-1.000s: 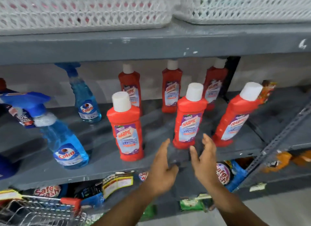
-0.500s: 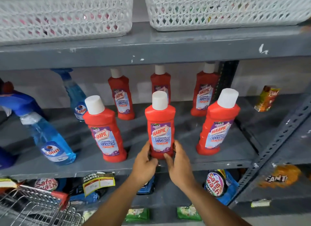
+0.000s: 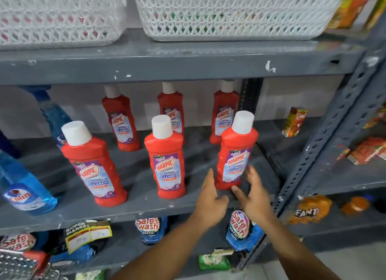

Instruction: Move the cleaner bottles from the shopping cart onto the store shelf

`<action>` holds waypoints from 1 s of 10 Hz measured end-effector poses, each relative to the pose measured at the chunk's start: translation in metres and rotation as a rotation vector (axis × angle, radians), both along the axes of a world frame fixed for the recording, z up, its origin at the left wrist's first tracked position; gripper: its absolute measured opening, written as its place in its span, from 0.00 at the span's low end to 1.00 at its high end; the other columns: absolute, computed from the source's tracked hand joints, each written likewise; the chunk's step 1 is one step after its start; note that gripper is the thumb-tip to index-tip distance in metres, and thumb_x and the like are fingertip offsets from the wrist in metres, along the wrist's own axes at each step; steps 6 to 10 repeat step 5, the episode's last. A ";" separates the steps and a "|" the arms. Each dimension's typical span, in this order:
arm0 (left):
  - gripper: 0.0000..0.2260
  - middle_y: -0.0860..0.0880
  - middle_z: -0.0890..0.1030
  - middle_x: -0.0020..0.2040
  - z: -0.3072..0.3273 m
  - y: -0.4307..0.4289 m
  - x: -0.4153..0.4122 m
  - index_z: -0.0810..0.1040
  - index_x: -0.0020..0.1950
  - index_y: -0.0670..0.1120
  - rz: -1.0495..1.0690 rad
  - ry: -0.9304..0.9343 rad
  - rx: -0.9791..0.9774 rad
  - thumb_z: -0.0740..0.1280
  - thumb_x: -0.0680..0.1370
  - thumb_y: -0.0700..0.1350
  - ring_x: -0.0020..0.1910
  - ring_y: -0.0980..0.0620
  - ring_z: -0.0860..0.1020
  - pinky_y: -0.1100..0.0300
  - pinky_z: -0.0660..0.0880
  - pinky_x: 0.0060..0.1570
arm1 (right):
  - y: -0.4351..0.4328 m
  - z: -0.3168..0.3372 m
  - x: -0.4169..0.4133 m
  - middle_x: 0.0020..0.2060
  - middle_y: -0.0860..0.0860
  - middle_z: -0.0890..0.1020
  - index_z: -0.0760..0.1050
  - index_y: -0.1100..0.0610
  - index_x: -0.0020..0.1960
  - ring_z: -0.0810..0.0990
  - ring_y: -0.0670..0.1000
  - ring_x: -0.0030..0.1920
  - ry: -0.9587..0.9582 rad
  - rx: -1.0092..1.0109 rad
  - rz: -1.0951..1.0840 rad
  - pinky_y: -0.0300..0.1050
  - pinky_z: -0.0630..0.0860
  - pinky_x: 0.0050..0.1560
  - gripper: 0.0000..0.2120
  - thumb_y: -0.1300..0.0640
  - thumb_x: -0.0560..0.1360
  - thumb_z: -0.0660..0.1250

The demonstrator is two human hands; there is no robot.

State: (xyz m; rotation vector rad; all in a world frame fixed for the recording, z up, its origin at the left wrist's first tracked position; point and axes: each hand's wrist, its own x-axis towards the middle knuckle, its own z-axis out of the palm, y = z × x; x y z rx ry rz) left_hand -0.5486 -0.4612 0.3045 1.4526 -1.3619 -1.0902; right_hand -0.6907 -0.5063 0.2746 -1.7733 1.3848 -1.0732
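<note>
Front-right Harpic bottle (image 3: 234, 154) upright on grey shelf (image 3: 135, 206), near its front edge; left hand (image 3: 210, 198) and right hand (image 3: 253, 196) flank its base, fingers spread, empty; contact with bottle unclear; five more red bottles behind and left.

Mid shelf (image 3: 133, 208): 3 cleaner bottles in front row – left one (image 3: 94, 167), centre one (image 3: 166, 160), right one (image 3: 236, 152) – w/ 3 more bottles (image 3: 122, 121) in a row behind. Spray bottle (image 3: 23, 188) at frame's left edge, another (image 3: 55, 114) behind it. Two baskets (image 3: 229, 14) on the shelf above. Pouches (image 3: 149, 229) on the shelf below. Cart (image 3: 18, 265) in lower-left corner. Both hands (image 3: 211, 198) just in front of the right bottle, one each side.
</note>
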 end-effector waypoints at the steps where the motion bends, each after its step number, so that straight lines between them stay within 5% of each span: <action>1: 0.36 0.57 0.74 0.63 -0.001 -0.013 -0.011 0.63 0.60 0.69 0.001 0.019 -0.046 0.58 0.65 0.31 0.60 0.70 0.73 0.65 0.68 0.65 | -0.012 -0.006 -0.008 0.62 0.48 0.77 0.61 0.48 0.70 0.75 0.44 0.63 0.062 0.037 0.076 0.52 0.72 0.65 0.29 0.52 0.73 0.68; 2: 0.35 0.61 0.74 0.62 -0.008 -0.016 -0.011 0.63 0.56 0.73 0.028 -0.009 -0.028 0.58 0.63 0.34 0.62 0.66 0.72 0.62 0.67 0.68 | -0.015 -0.004 -0.011 0.61 0.49 0.79 0.63 0.47 0.68 0.77 0.46 0.61 0.052 0.047 0.043 0.52 0.73 0.64 0.25 0.53 0.74 0.67; 4: 0.37 0.53 0.73 0.68 0.007 -0.010 -0.006 0.59 0.72 0.61 -0.032 -0.108 0.025 0.59 0.66 0.36 0.65 0.47 0.75 0.50 0.73 0.64 | -0.013 -0.002 -0.009 0.60 0.50 0.79 0.64 0.50 0.68 0.77 0.49 0.60 0.059 0.013 0.046 0.51 0.73 0.63 0.25 0.58 0.74 0.67; 5: 0.36 0.47 0.58 0.78 0.007 0.008 -0.002 0.46 0.77 0.48 -0.023 -0.203 0.019 0.60 0.73 0.37 0.76 0.47 0.60 0.53 0.62 0.73 | -0.004 0.001 -0.007 0.67 0.52 0.74 0.60 0.51 0.71 0.73 0.50 0.65 -0.037 -0.004 -0.071 0.55 0.71 0.66 0.28 0.55 0.74 0.67; 10: 0.36 0.47 0.58 0.78 0.007 0.008 -0.002 0.46 0.77 0.48 -0.023 -0.203 0.019 0.60 0.73 0.37 0.76 0.47 0.60 0.53 0.62 0.73 | -0.004 0.001 -0.007 0.67 0.52 0.74 0.60 0.51 0.71 0.73 0.50 0.65 -0.037 -0.004 -0.071 0.55 0.71 0.66 0.28 0.55 0.74 0.67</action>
